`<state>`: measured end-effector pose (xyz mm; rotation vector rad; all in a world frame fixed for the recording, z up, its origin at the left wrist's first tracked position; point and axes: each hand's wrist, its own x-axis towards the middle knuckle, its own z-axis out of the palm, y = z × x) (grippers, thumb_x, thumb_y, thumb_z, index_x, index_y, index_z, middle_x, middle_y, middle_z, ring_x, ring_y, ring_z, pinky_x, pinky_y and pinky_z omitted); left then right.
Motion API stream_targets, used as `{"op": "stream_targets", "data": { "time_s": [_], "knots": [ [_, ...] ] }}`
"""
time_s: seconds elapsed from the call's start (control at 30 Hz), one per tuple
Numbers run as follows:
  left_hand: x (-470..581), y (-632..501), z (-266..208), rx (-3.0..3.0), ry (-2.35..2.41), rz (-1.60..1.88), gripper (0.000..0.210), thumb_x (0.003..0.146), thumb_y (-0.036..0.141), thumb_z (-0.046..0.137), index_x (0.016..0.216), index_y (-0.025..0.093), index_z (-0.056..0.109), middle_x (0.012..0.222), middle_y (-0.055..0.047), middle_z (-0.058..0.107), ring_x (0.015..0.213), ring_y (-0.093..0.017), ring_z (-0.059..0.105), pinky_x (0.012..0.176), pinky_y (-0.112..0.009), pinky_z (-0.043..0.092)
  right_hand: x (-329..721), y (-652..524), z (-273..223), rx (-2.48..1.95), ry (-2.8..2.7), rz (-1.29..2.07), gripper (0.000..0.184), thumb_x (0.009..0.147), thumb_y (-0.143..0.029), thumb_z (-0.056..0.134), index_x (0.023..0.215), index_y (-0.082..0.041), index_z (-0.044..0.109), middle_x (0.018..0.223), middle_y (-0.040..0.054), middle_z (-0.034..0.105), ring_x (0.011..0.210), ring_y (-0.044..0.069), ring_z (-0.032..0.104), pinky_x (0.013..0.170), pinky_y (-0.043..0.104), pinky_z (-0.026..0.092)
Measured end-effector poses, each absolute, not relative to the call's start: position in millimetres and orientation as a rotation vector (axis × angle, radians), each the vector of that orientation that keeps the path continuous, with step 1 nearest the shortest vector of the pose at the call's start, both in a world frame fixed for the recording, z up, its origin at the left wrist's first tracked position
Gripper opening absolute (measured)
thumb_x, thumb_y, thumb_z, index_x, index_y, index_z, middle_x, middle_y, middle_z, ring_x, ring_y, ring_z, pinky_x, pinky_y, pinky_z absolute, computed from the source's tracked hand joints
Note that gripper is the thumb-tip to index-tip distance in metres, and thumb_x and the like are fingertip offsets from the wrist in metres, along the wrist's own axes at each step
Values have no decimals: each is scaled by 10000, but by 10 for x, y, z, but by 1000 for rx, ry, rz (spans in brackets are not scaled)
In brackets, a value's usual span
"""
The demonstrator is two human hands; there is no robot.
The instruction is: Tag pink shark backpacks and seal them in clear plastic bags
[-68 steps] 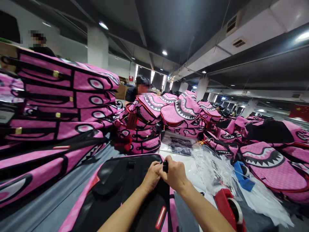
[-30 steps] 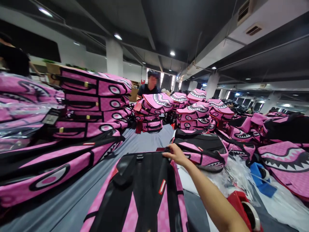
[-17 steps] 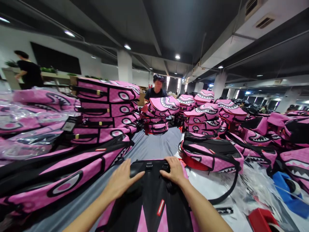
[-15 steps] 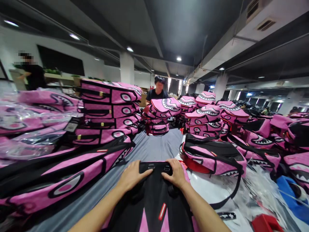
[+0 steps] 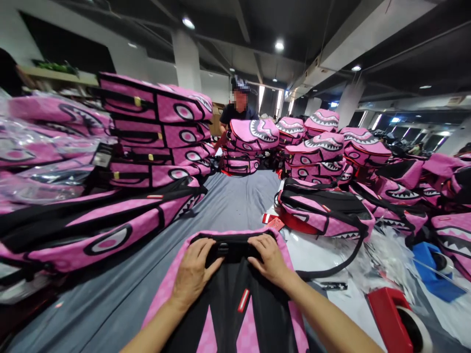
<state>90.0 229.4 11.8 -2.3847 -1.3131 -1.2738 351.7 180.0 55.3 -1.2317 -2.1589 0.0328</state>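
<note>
Pink-and-black backpack (image 5: 230, 282) under a spread left hand (image 5: 193, 272) and right hand (image 5: 270, 260)

The backpack lies at the lower centre of the frame, its black panel facing up and its lower end cut off by the bottom edge. Both hands rest on its upper end, one at each corner, thumbs held away from the fingers and pointing inward; neither pinches anything that can be seen. Between them is a black buckle (image 5: 222, 248), and below it a red-and-white label (image 5: 243, 300).

Grey cloth (image 5: 239, 206) stretches beyond toward the middle of the frame. Right of centre lies a second backpack (image 5: 331, 211), its black strap (image 5: 336, 272) looping down. A red tape dispenser (image 5: 388, 318) sits at lower right, with a blue tape dispenser (image 5: 429, 272) above it and crumpled clear plastic (image 5: 390, 255) beside that. At centre left, a third backpack (image 5: 110, 235) lies before a tall stack of pink bags (image 5: 171, 130). A person (image 5: 233, 113) stands at upper centre behind more piled bags (image 5: 250, 135).
</note>
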Motion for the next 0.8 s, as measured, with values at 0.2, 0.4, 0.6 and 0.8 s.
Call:
{"op": "stream_targets", "data": {
  "time_s": [0.2,0.4,0.6,0.8],
  "knots": [
    [970,2452,163,-2691,-1434,-911,356,910,519,540,966,193,670,958,-112,695,952,-310,664,902,-454,538,3657,2000,529,-1468,-2296,350,432,898,-254,712,1321,-244,621,1319,78,689,1217,252,632,1067,411,462],
    [1045,3212,282,-2760,-1721,-614,447,852,564,523,895,149,684,993,-198,712,1021,-388,662,931,-502,516,3459,2975,416,-1688,-2309,390,360,921,-294,707,1271,-231,654,1294,77,713,1188,252,672,994,357,518],
    [1090,2922,316,-2723,-1969,-455,824,910,701,365,1505,138,447,1561,-265,443,1443,-473,402,1057,-649,416,3127,3502,353,-1748,-2301,311,342,905,-381,747,1195,-218,670,1186,86,748,1094,263,708,917,345,537],
    [1359,2743,203,-2741,-1972,-367,748,897,618,527,1535,239,430,1669,-175,256,1525,-491,194,1175,-688,228,2867,3476,317,-1828,-2192,129,276,987,-319,628,1219,-171,647,1176,153,719,1128,307,659,984,435,491]
  ]
}}
